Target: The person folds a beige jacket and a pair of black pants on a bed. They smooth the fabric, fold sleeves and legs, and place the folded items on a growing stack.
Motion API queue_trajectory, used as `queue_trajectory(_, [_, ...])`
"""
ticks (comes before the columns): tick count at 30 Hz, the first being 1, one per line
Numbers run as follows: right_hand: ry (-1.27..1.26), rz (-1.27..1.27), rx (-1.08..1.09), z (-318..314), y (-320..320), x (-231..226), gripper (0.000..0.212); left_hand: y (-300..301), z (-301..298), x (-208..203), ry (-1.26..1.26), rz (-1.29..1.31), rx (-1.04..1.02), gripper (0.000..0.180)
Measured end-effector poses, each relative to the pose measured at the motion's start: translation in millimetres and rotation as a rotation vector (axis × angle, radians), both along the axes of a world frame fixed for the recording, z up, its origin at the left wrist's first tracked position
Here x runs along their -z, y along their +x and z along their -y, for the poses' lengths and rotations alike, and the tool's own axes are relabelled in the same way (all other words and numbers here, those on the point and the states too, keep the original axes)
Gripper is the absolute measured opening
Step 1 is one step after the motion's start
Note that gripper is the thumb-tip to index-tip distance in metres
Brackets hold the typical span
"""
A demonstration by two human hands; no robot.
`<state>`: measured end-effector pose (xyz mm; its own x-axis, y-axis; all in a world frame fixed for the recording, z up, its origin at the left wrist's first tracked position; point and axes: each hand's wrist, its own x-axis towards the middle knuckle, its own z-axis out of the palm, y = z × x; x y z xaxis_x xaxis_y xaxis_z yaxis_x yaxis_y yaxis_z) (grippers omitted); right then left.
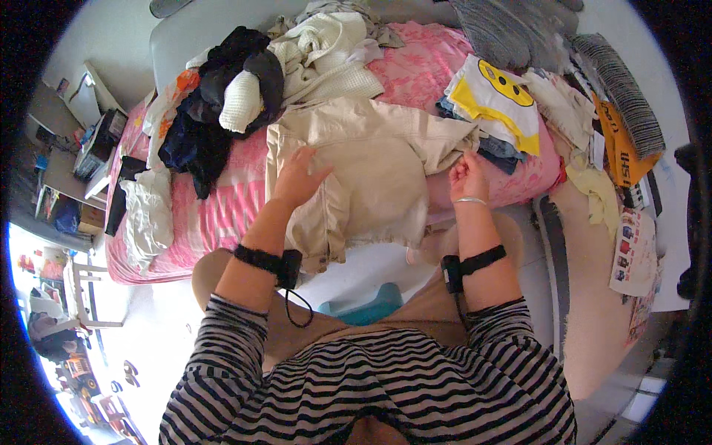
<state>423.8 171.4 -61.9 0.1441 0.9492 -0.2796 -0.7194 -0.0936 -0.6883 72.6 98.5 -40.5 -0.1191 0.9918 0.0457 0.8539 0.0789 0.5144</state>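
A beige jacket (pixel 371 156) lies spread over the near edge of a bed, its lower hem hanging over my knees. My left hand (pixel 300 179) rests on the jacket's left part, fingers spread and flat. At the far right of the jacket, the sleeve (pixel 441 144) is stretched out sideways. My right hand (pixel 469 178) has its fingers pinched together at the end of that sleeve, with the cuff edge between them. Just beyond my right hand lie folded blue jeans (pixel 500 152) with a white and yellow printed garment (pixel 493 100) on top.
A heap of dark clothes (pixel 222 96) and white knitted garments (pixel 326 55) covers the bed's far left. Pale trousers (pixel 147 215) hang over the left edge of the pink bedsheet (pixel 215 230). A grey striped cushion (pixel 619 89) stands at right. Below the jacket is a teal stool (pixel 371 308).
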Motion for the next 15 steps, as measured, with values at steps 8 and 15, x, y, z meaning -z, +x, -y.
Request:
queue_trajectory(8, [-0.063, 0.492, 0.148, -9.4, -6.9, -3.2, 0.011, 85.8, 12.4, -25.5, 0.044, 0.603, 0.125, 0.048])
queue_trajectory(15, [-0.210, 0.750, 0.267, -35.7, 1.7, 50.4, 0.014, 107.7, 7.3, -6.0, 0.009, 0.372, 0.175, 0.043])
